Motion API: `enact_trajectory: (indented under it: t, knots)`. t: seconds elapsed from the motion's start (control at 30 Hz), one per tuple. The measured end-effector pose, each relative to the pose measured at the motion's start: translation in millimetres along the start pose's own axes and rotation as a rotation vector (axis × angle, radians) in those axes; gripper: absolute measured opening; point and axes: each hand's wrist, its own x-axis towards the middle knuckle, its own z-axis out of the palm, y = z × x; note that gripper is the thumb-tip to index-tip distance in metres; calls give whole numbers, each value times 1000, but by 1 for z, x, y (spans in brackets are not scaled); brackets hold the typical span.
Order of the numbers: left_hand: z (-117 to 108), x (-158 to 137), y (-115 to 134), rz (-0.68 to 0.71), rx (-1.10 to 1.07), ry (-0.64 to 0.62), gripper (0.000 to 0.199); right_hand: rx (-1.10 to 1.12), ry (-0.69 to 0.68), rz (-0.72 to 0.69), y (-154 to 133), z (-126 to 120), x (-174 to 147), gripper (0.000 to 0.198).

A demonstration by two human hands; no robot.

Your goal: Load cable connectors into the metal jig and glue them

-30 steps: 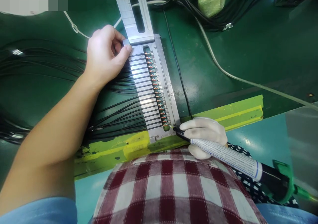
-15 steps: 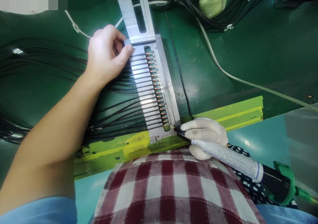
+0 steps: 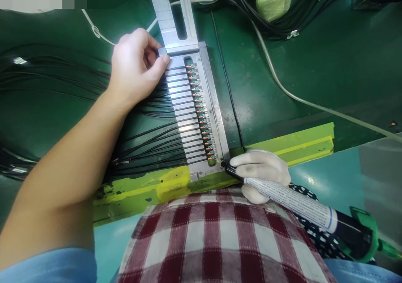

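Observation:
A metal fixture [image 3: 185,126] lies on the green bench, holding a row of black cables [image 3: 157,133] side by side. Their stripped ends with small connector boards [image 3: 201,107] line up over its slot. My bare left hand [image 3: 138,63] pinches the fixture's upper left corner between thumb and fingers. In a white glove, my right hand [image 3: 262,170] grips a dispensing syringe [image 3: 289,201] with a printed label, black nozzle and green tube fitting. The nozzle tip is at the fixture's lower right corner, by the slot's near end; whether it touches cannot be made out.
A hinged-looking slotted metal plate [image 3: 172,19] extends from the fixture's far end. Cable bundles lie left and at the back, near a wrapped yellow-green bundle [image 3: 274,0]. A pale cord [image 3: 282,88] crosses the right side. Yellow-green tape [image 3: 301,142] marks the bench's front edge.
The whole view has shifted slightly. Both hands keep their holds, and the syringe tip stays at the same corner of the fixture.

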Motion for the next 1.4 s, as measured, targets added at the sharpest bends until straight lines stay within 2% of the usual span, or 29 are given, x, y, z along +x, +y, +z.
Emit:
enact_trajectory:
  t: [0.13, 0.33, 0.57, 0.93, 1.4]
  knots:
    - [1, 0, -1, -1, 10, -7, 37, 8, 2, 1, 2, 1, 1, 26]
    - [0, 0, 1, -2, -2, 1, 32, -16, 52, -6, 4, 4, 2, 22]
    - [-1, 1, 2, -2, -1, -11, 39, -21, 53, -7, 5, 5, 1, 19]
    - [0, 0, 0, 7, 2, 16, 30, -27, 38, 2, -1, 0, 4, 17]
    - [1, 0, -1, 7, -7, 26, 23, 4, 2, -7, 1, -1, 0, 25]
